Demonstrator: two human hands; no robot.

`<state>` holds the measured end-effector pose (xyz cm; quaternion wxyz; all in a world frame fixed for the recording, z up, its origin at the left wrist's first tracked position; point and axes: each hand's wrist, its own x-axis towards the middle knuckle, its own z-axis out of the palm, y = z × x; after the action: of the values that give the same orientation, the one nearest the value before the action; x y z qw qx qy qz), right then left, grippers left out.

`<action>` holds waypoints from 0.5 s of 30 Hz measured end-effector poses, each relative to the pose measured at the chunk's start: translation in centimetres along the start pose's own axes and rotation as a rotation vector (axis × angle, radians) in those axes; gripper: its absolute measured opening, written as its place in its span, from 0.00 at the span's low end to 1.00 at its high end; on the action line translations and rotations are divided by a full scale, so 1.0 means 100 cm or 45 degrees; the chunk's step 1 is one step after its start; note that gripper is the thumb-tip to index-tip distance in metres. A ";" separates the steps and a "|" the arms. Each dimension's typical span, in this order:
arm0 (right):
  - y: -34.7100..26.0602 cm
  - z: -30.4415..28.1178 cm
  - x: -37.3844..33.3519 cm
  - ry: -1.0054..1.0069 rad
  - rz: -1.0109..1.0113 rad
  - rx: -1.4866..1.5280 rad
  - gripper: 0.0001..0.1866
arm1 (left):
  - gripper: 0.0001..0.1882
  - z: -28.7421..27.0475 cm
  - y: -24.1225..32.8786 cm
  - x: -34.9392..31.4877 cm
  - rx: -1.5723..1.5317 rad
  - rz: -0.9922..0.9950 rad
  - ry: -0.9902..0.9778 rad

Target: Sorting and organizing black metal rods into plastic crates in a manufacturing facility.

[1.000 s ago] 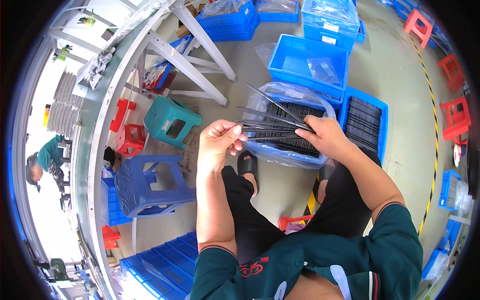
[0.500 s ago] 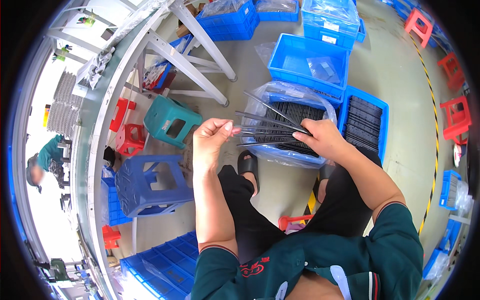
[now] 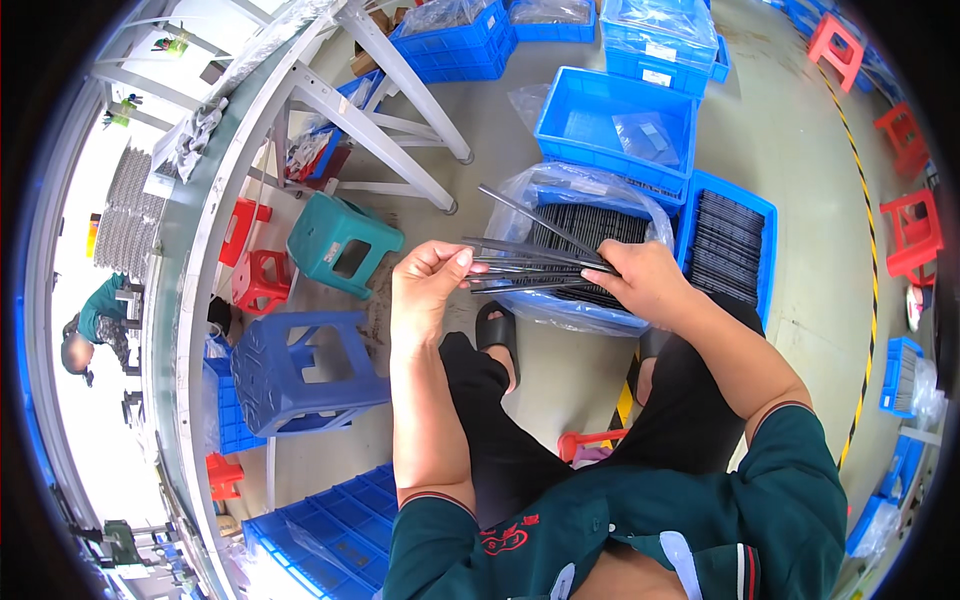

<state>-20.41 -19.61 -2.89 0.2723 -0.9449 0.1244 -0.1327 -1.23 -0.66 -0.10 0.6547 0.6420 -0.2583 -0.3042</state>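
In my right hand is a fanned bundle of thin, dark, glossy rods, gripped at one end and spreading toward the left. One rod stands apart from the others, angled up and away. My left hand has its thumb and fingers pinched at the left ends of the lower rods. Below the bundle, a blue crate lined with a clear plastic bag holds many similar dark rods in rows. My hands and the bundle cover part of this crate.
Beside it, another blue crate holds dark rods. Behind stands a blue crate with a plastic bag inside. Green and blue stools stand left, by a table leg. A person is at far left.
The fanned rods have shifted slightly, and the separate rod now stands further apart from the others. My left thumb and fingers have moved slightly along the rod ends. The person at far left has shifted.
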 end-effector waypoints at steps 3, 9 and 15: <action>-0.001 0.001 0.000 0.016 -0.020 -0.027 0.18 | 0.05 0.004 -0.005 0.000 0.052 0.024 -0.026; 0.005 0.005 -0.001 -0.040 0.003 0.057 0.18 | 0.05 0.005 0.001 -0.002 0.119 -0.070 -0.007; 0.004 0.002 -0.004 -0.558 0.524 1.110 0.14 | 0.07 -0.024 0.000 0.007 0.028 0.019 0.155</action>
<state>-20.84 -19.70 -3.32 0.6800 -0.7055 0.1807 0.0849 1.00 0.46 -0.21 0.6643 0.6645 -0.2263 -0.2568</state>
